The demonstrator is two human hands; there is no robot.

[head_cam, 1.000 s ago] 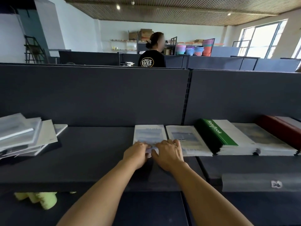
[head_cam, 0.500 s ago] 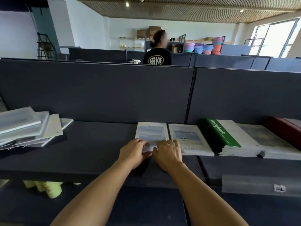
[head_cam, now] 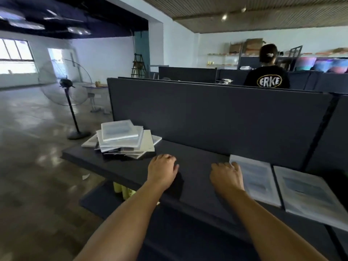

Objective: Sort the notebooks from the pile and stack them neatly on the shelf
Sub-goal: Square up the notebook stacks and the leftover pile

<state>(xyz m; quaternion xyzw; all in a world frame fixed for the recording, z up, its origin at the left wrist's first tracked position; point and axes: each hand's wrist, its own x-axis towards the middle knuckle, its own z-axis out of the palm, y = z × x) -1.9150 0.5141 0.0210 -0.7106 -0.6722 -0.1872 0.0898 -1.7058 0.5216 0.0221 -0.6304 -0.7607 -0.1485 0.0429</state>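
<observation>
Two notebooks are lying flat side by side on the dark shelf (head_cam: 197, 161), a grey-blue notebook (head_cam: 258, 181) and a second notebook (head_cam: 308, 193) right of it. My right hand (head_cam: 227, 178) is loose, fingertips touching the grey-blue one's left edge. My left hand (head_cam: 162, 170) is relaxed and holding nothing, near the messy pile (head_cam: 122, 140) at the shelf's left end.

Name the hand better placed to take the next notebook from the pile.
Left. The left hand hangs over the shelf just beside the pile, holding nothing; the right hand is farther away, beside the sorted notebook.
</observation>
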